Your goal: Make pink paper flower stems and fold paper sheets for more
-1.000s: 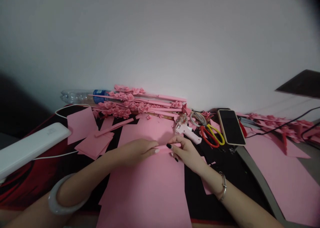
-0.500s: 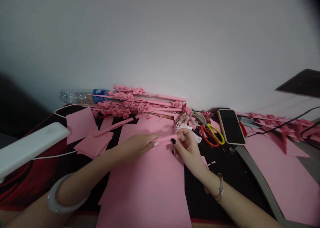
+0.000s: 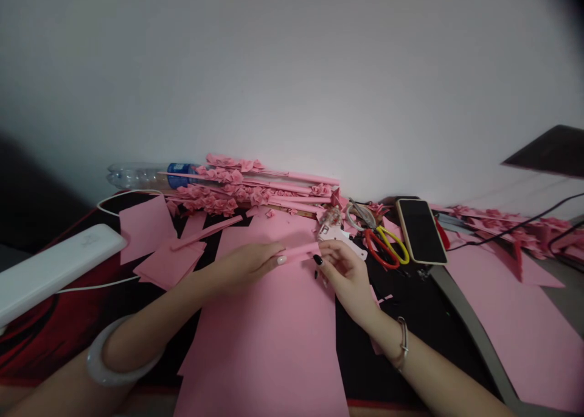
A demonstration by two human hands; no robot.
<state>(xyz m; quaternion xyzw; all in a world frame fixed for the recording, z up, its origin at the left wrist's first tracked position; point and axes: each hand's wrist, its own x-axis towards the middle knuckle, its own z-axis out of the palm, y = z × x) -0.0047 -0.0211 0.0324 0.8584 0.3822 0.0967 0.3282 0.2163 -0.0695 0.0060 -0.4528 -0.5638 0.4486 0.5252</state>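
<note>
A small rolled piece of pink paper (image 3: 298,251) is held between both hands above large pink sheets (image 3: 278,344). My left hand (image 3: 255,263) pinches its left end, thumb on the near side. At its right end, my right hand (image 3: 342,271) grips it with thumb and fingers bent. Just behind my right hand lies a white glue gun (image 3: 340,239), partly covered by the hand. Scissors with red and yellow handles (image 3: 387,246) rest to the right of it. Small pink squares (image 3: 171,265) and a thin rolled pink tube (image 3: 207,232) lie left of the sheets.
Pink paper flowers on stems (image 3: 255,192) lie along the wall beside a plastic bottle (image 3: 141,175). A phone (image 3: 422,231) lies at the right, near more pink sheets (image 3: 515,319). A long white device (image 3: 59,268) and its cable are at the left.
My right hand has shifted slightly and its fingers have opened a little around the paper's end. More of the glue gun shows behind it. My left hand has barely moved.
</note>
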